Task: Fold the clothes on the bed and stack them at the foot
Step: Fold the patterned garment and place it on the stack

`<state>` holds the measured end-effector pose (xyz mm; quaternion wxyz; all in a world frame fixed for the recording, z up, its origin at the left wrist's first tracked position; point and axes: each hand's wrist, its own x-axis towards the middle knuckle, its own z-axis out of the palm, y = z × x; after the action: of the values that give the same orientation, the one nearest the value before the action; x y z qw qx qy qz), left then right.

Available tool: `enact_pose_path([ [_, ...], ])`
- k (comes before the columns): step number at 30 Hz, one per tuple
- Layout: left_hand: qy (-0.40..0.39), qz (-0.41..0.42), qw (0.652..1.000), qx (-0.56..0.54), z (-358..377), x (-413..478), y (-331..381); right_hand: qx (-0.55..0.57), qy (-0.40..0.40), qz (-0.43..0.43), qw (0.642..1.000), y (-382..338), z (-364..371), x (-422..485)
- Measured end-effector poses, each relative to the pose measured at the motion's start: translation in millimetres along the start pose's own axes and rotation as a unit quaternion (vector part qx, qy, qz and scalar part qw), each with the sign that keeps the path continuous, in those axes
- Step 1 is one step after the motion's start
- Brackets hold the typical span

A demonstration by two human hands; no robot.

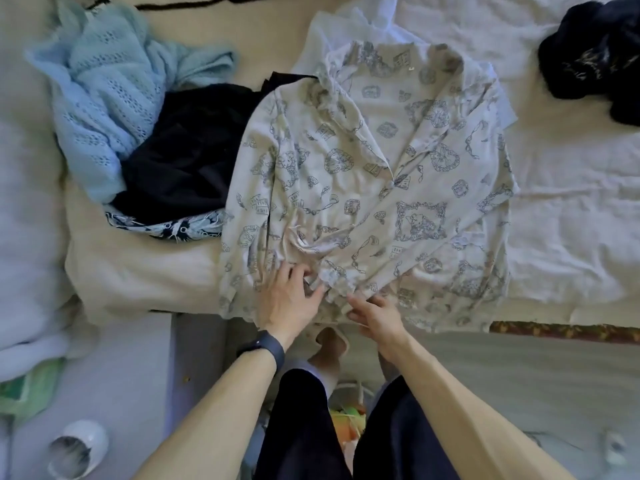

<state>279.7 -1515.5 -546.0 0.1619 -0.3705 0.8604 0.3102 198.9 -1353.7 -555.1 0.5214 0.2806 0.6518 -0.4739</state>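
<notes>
A cream shirt (374, 174) with a blue-grey print lies spread front-up on the bed, collar away from me and hem at the near edge. Both my hands are at the middle of that hem. My left hand (291, 299), with a dark band on its wrist, has its fingers dug into a bunched fold of the shirt. My right hand (374, 317) pinches the hem just beside it. To the left lies a heap: a light blue knit sweater (104, 98), a dark navy garment (187, 150) and a blue-and-white patterned cloth (166, 230). Another dark garment (595, 57) sits at the far right.
A crumpled white sheet (571, 202) covers the bed to the right of the shirt. A pale blanket (24, 237) bulges at the left edge. On the floor at lower left stands a white rounded object (79, 448). My legs stand against the bed's near edge.
</notes>
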Motion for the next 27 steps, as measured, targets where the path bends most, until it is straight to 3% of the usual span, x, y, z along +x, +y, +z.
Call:
enact_pose_path([
  [8, -0.052, -0.098, 0.982, -0.153, 2, 8, -1, 0.011, 0.05, -0.025, 0.998, 31, 5, 7],
  [11, -0.044, -0.111, 0.962, -0.245, -2, 4, -8, -0.04, 0.075, -0.044, 0.995, 46, -6, 5],
  [16, -0.041, -0.092, 0.971, -0.218, -3, -15, -22, -0.172, 0.115, -0.034, 0.978, 50, -20, -4],
  [18, 0.0, -0.108, 0.974, -0.197, -2, -21, -22, -0.303, 0.088, -0.003, 0.949, 36, -26, -10],
  [20, 0.126, -0.13, 0.97, -0.164, -3, -30, -20, -0.455, 0.063, -0.019, 0.888, 17, -31, -17],
  [22, 0.241, -0.19, 0.944, -0.124, -7, -35, -23, -0.539, 0.073, -0.105, 0.832, -3, -30, -24],
  [23, 0.255, -0.235, 0.93, -0.119, -11, -34, -28, -0.553, 0.089, -0.159, 0.813, -13, -26, -27],
  [27, 0.085, -0.352, 0.929, -0.074, -23, -28, -65, -0.581, 0.134, -0.334, 0.73, -50, -3, -25],
])
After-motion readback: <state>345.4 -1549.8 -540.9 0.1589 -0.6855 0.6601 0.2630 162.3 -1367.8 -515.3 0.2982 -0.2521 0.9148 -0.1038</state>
